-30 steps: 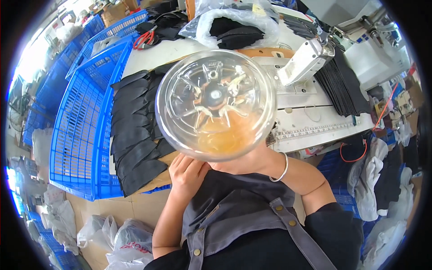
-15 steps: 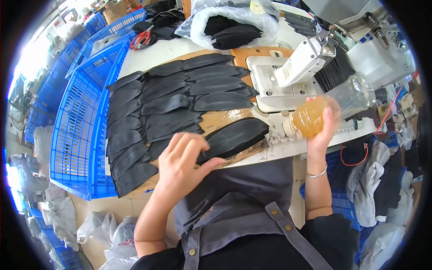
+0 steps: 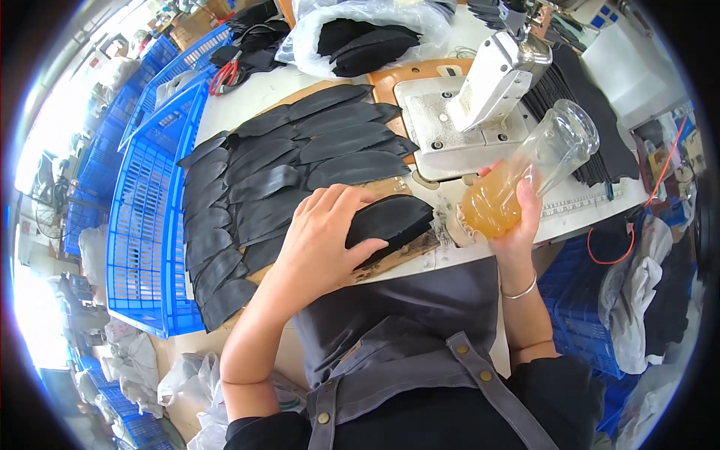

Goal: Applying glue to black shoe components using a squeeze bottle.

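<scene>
A stack of black leaf-shaped pieces (image 3: 397, 223) lies at the table's near edge. My left hand (image 3: 322, 236) grips its left end, fingers over the far side and thumb along the near side. In my right hand (image 3: 519, 217) is a clear bottle (image 3: 559, 142) of amber liquid, tilted with its off-white, ragged-edged end (image 3: 463, 227) down and to the left. That end is just right of the stack, apart from it. Several rows of overlapping black pieces (image 3: 341, 139) cover the brown board (image 3: 386, 186) beyond my left hand.
A white machine arm (image 3: 491, 82) rises from its base plate (image 3: 427, 135) behind the bottle. Blue crates (image 3: 146, 247) stand along the left. At the back are red-handled scissors (image 3: 225, 75) and a plastic bag (image 3: 300, 49) of black pieces. A ruler strip (image 3: 574, 204) runs along the right edge.
My left hand has moved right onto the stack and closed round its left end. The bottle has shifted slightly left and down, its ragged end nearer the stack. The whole view has shifted a little.
</scene>
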